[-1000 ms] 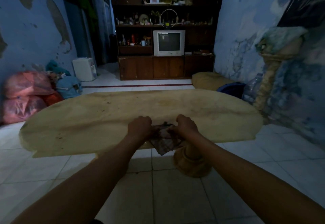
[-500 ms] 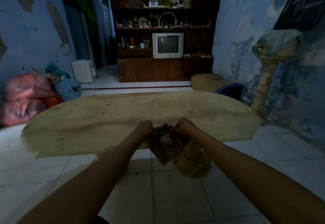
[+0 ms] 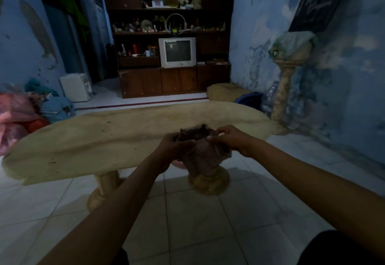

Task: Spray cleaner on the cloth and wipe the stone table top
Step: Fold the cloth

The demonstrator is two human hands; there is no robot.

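Observation:
A long beige stone table top point(image 3: 100, 139) on two stone pedestals stretches across the middle of the room, with dark specks on its surface. Both hands hold a dark bunched cloth point(image 3: 201, 152) above the table's near edge. My left hand point(image 3: 174, 148) grips the cloth from the left and below. My right hand point(image 3: 227, 137) pinches its top right corner. The lower part of the cloth hangs down in front of the right pedestal point(image 3: 208, 181). No spray bottle is in sight.
Pink and blue bags point(image 3: 18, 116) lie on the floor at the left. A dark cabinet with a television point(image 3: 177, 52) stands at the back. A stone pillar point(image 3: 285, 89), a plastic bottle point(image 3: 269, 98) and a cushion point(image 3: 225, 94) stand at the right wall. White floor tiles lie below.
Both hands have lifted the cloth off the table's near edge and bunched it higher between them. My view has shifted so the table sits further left.

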